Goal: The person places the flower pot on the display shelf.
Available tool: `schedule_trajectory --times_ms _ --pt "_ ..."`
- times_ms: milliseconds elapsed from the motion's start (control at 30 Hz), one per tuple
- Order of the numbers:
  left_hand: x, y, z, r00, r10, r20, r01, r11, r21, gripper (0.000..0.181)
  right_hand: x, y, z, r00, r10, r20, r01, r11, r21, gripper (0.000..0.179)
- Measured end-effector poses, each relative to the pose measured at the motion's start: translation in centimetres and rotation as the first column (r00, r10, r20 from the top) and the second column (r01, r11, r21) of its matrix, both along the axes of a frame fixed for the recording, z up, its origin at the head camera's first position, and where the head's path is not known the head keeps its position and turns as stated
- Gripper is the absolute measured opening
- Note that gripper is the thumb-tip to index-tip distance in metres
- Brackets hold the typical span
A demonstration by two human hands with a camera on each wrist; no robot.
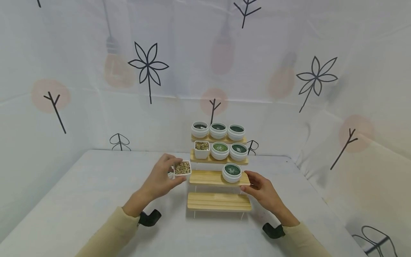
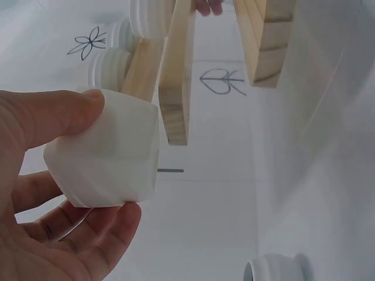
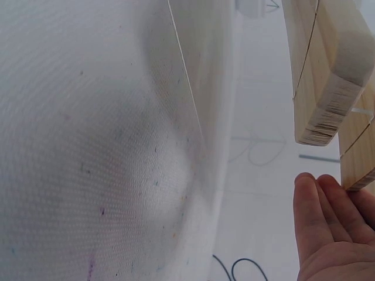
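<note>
My left hand [image 1: 160,178] grips a small square white pot [image 1: 182,168] filled with pale tan bits, thumb and fingers on opposite sides. In the left wrist view the pot's plain white outside [image 2: 111,152] faces the camera. It is just left of a tiered stand's second shelf from the bottom [image 1: 205,177]. At that shelf's right end my right hand [image 1: 264,192] holds the wood, thumb in front and fingers behind. The right wrist view shows its fingers [image 3: 325,205] against the board. A round white pot with dark green contents [image 1: 232,171] stands on this shelf.
The top shelf [image 1: 205,138] carries three round white pots. Below it, another shelf [image 1: 221,160] bears a square pot [image 1: 202,149] and two round ones. The lowest shelf [image 1: 218,202] stands in front on thin legs. Another white pot [image 2: 274,269] shows low in the left wrist view.
</note>
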State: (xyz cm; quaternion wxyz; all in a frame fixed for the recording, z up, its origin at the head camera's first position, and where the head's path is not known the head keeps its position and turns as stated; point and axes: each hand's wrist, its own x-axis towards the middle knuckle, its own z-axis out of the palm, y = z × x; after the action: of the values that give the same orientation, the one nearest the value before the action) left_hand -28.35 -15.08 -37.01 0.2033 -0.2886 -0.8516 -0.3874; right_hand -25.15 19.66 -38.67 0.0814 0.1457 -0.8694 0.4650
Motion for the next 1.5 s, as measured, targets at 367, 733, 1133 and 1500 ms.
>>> schedule_trajectory --times_ms 367,733,1133,1500 --pt "0.6 2.3 0.6 0.997 -0.073 -0.027 0.073 0.997 0.028 0.053 -0.1 0.0 0.0 1.0 0.002 0.011 -0.002 1.0 -0.013 0.059" --pt "0.4 6.1 0.4 0.992 -0.122 -0.018 0.123 0.991 0.049 0.055 -0.1 0.0 0.0 1.0 0.003 0.016 -0.002 1.0 -0.011 0.06" --pt "0.3 9.0 0.1 0.995 -0.095 0.016 0.095 0.995 0.034 0.053 -0.1 -0.1 0.1 1.0 0.004 0.02 -0.003 1.0 -0.015 0.059" --pt "0.1 10.0 -0.6 0.999 -0.036 -0.014 0.037 0.996 0.087 0.053 -0.1 0.0 0.2 1.0 0.001 0.016 -0.001 1.0 -0.014 0.058"
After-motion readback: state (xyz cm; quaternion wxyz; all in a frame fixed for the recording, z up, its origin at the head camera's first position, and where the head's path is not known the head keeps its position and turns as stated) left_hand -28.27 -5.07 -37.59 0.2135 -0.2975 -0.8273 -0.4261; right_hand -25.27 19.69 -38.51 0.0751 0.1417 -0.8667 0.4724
